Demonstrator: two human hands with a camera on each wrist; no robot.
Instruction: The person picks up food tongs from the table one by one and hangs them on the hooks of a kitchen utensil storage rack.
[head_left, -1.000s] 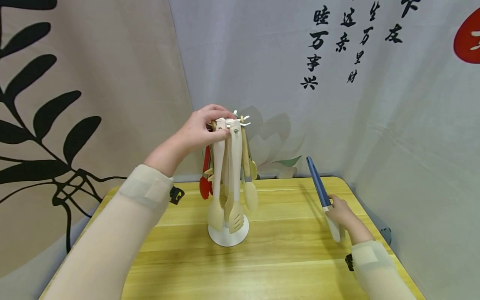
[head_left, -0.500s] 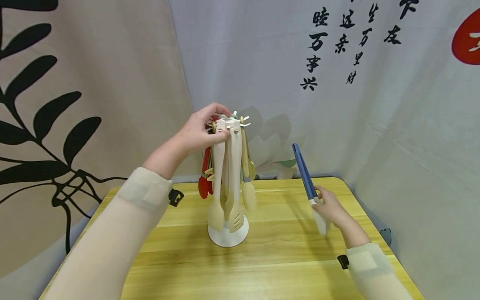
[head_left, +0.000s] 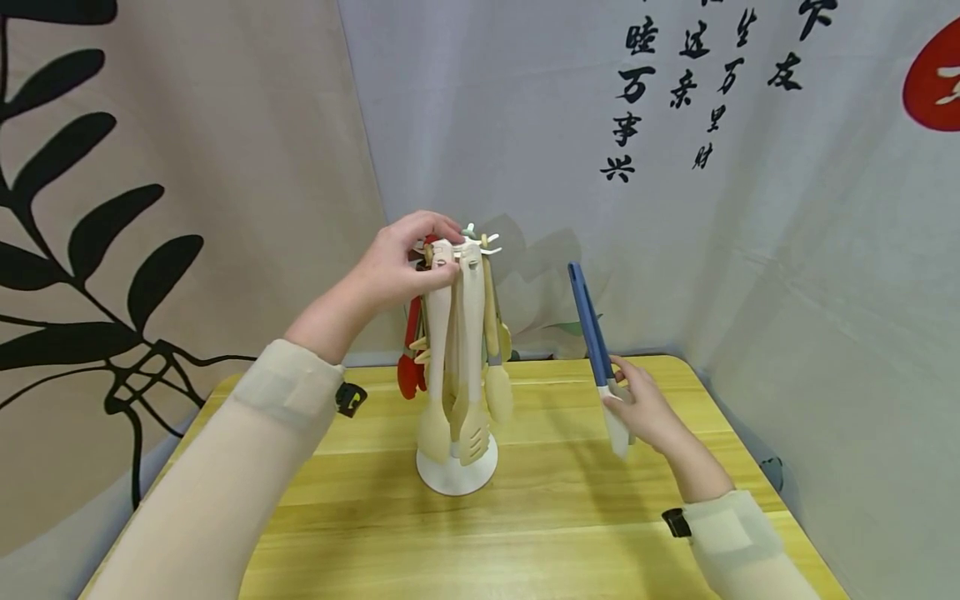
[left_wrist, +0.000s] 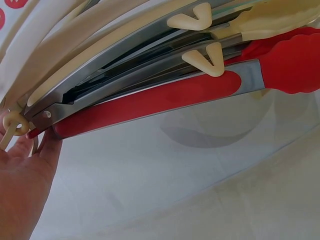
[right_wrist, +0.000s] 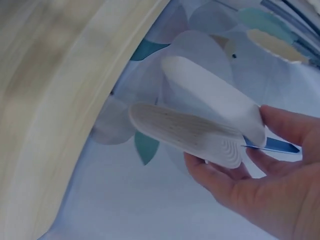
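Note:
My left hand (head_left: 401, 258) grips the top of a white utensil stand (head_left: 438, 479), thumb in front and fingers over the top. Pale spatulas and spoons hang from its hooks, among them a slotted turner (head_left: 473, 433). Red-tipped tongs (left_wrist: 160, 102) and cream-tipped tongs (left_wrist: 272, 22) hang close to this hand in the left wrist view. To the stand's right, my right hand (head_left: 647, 404) holds blue-handled tongs (head_left: 588, 321) near their white ends, raised above the table with the handles up. The right wrist view shows the two white tips (right_wrist: 212, 95) apart, thumb on one and fingers under the other.
The yellow wooden table (head_left: 540, 517) has a rounded far right corner. Behind it hangs a pale cloth backdrop (head_left: 510, 125) with black writing and leaf prints, near the stand's back.
My right hand has moved left and up with the blue-handled tongs, nearer to the stand. The left hand stays at the stand's top, its fingers shifting slightly.

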